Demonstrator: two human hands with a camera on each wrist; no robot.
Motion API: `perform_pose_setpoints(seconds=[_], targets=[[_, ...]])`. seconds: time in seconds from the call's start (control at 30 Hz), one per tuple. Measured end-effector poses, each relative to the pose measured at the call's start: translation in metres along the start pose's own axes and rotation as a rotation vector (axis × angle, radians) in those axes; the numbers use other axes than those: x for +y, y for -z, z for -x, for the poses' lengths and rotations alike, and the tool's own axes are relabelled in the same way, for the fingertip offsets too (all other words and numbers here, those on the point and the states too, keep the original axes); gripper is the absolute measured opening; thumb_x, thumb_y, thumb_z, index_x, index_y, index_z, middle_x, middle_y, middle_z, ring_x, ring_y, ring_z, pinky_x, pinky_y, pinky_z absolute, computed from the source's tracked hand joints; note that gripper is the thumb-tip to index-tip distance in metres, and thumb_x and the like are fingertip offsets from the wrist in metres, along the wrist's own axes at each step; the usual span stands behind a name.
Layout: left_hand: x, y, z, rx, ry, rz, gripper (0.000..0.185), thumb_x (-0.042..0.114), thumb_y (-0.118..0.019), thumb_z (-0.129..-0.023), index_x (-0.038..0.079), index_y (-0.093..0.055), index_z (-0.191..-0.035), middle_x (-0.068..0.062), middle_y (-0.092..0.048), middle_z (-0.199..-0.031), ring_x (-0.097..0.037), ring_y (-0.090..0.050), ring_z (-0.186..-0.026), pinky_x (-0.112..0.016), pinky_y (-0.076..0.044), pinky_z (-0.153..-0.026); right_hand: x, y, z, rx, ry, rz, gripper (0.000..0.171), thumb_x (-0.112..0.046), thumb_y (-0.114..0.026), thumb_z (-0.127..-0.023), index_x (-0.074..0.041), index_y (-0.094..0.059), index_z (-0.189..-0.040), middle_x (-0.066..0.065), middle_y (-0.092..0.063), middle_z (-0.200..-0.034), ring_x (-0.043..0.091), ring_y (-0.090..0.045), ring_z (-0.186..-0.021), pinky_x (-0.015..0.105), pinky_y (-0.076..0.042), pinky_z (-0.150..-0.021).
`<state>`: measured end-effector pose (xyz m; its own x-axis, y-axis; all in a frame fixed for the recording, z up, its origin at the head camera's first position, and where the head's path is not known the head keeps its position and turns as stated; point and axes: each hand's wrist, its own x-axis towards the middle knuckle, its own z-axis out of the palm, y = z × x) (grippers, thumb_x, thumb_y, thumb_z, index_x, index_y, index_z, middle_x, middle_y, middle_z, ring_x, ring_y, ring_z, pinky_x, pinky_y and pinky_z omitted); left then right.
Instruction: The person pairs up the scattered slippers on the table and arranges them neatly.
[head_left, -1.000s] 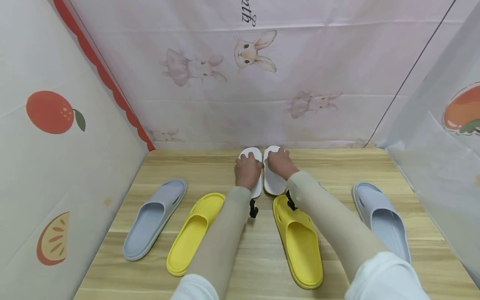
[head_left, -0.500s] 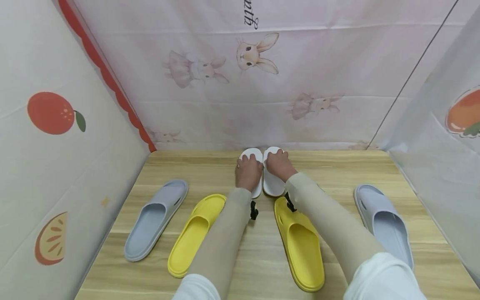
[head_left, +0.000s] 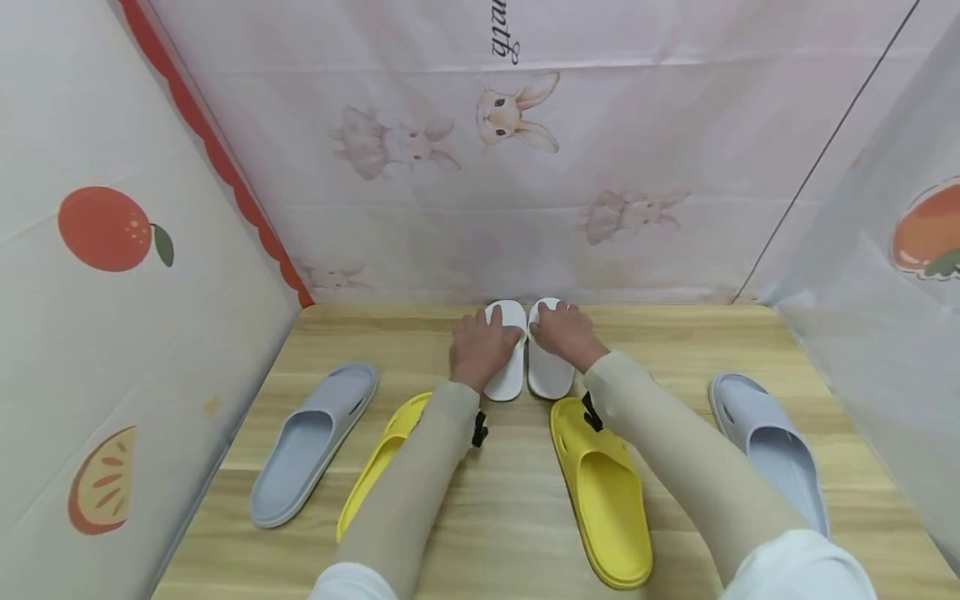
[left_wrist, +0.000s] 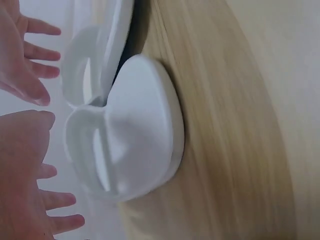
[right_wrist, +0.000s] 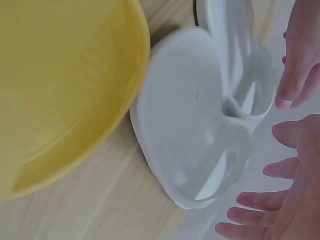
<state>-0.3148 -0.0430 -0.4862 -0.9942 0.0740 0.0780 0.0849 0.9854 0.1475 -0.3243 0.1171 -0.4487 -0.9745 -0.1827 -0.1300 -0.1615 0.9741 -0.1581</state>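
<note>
Partly hidden, the white slippers (head_left: 527,367) lie under the flat-fingered left hand (head_left: 474,352) and right hand (head_left: 567,333).

Lighting is bright, soft and even across all three views, source not identifiable; shadows are faint, limited to thin dark lines under the white slippers (head_left: 527,350) and weak patches beneath the forearms on the wooden floor (head_left: 510,500). The head view is sharp at centre, with wide-angle distortion slanting the printed curtains (head_left: 525,167) outward at the edges. Both wrist views are soft and close-range: the wood grain smears into streaks, the fingers (left_wrist: 30,85) are blurred, and the white slipper surfaces are nearly washed out.
</note>
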Motion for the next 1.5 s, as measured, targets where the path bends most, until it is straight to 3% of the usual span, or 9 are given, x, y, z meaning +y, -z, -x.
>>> perform_pose_setpoints(seconds=[0.17, 0.27, 0.4, 0.57, 0.77, 0.93, 1.27, 1.5], targets=[[-0.005, 0.011, 0.013, 0.085, -0.107, -0.122, 0.071, 0.064, -0.038, -0.101, 0.018, -0.037, -0.154, -0.011, -0.052, -0.142, -0.033, -0.052, -0.12, -0.053, -0.045, -0.095, -0.001, 0.005, 0.023, 0.035, 0.048, 0.037, 0.054, -0.04, -0.042, -0.106, -0.007, -0.045, -0.149, 0.028, -0.049, -0.141, 0.048, -0.049, -0.128, 0.063, -0.048, -0.094], [-0.007, 0.017, 0.023, 0.101, -0.161, -0.143, 0.071, 0.063, -0.04, -0.101, 0.018, -0.035, -0.155, -0.012, -0.05, -0.146, -0.034, -0.052, -0.123, -0.056, -0.042, -0.1, -0.001, 0.005, 0.037, 0.073, 0.088, 0.052, 0.055, -0.04, -0.046, -0.105, -0.007, -0.048, -0.148, 0.027, -0.053, -0.138, 0.047, -0.053, -0.125, 0.061, -0.05, -0.092], [-0.012, 0.025, 0.039, 0.05, -0.204, -0.049, 0.07, 0.062, -0.04, -0.101, 0.021, -0.031, -0.158, -0.012, -0.045, -0.154, -0.035, -0.045, -0.136, -0.061, -0.032, -0.11, -0.001, 0.002, 0.055, 0.089, 0.13, 0.067, 0.054, -0.041, -0.051, -0.103, -0.006, -0.052, -0.145, 0.026, -0.057, -0.134, 0.046, -0.056, -0.122, 0.059, -0.051, -0.092], [-0.024, 0.039, 0.061, 0.016, -0.243, 0.033, 0.07, 0.061, -0.041, -0.102, 0.022, -0.029, -0.159, -0.01, -0.042, -0.156, -0.033, -0.04, -0.142, -0.059, -0.033, -0.113, -0.002, -0.004, 0.076, 0.074, 0.136, 0.075, 0.058, -0.046, -0.049, -0.104, -0.008, -0.049, -0.148, 0.026, -0.05, -0.144, 0.046, -0.05, -0.129, 0.06, -0.044, -0.101], [-0.045, 0.041, 0.089, -0.038, -0.209, 0.03, 0.072, 0.062, -0.042, -0.101, 0.024, -0.028, -0.16, -0.011, -0.038, -0.159, -0.035, -0.037, -0.144, -0.061, -0.03, -0.113, 0.004, -0.017, 0.102, 0.126, 0.176, 0.053, 0.06, -0.048, -0.054, -0.101, -0.009, -0.051, -0.147, 0.025, -0.055, -0.138, 0.047, -0.051, -0.127, 0.064, -0.033, -0.108], [-0.065, 0.034, 0.113, -0.09, -0.173, 0.03, 0.075, 0.064, -0.041, -0.1, 0.023, -0.025, -0.161, -0.013, -0.032, -0.162, -0.037, -0.032, -0.146, -0.065, -0.024, -0.115, 0.011, -0.027, 0.124, 0.13, 0.182, 0.009, 0.063, -0.048, -0.055, -0.1, -0.009, -0.049, -0.149, 0.026, -0.05, -0.145, 0.047, -0.045, -0.134, 0.067, -0.024, -0.115], [-0.088, 0.027, 0.146, 0.003, -0.2, 0.051, 0.069, 0.055, -0.05, -0.101, 0.019, -0.034, -0.158, -0.014, -0.04, -0.157, -0.039, -0.042, -0.139, -0.064, -0.033, -0.11, 0.012, -0.038, 0.163, 0.21, 0.197, -0.044, 0.059, -0.046, -0.058, -0.098, -0.009, -0.055, -0.144, 0.026, -0.052, -0.142, 0.048, -0.046, -0.134, 0.069, -0.027, -0.113], [-0.097, 0.021, 0.162, -0.008, -0.184, 0.021, 0.069, 0.058, -0.044, -0.102, 0.021, -0.033, -0.158, -0.014, -0.039, -0.157, -0.036, -0.04, -0.14, -0.061, -0.033, -0.111, 0.011, -0.045, 0.178, 0.227, 0.19, -0.034, 0.06, -0.047, -0.06, -0.098, -0.009, -0.055, -0.144, 0.026, -0.05, -0.143, 0.047, -0.045, -0.135, 0.068, -0.028, -0.112]])
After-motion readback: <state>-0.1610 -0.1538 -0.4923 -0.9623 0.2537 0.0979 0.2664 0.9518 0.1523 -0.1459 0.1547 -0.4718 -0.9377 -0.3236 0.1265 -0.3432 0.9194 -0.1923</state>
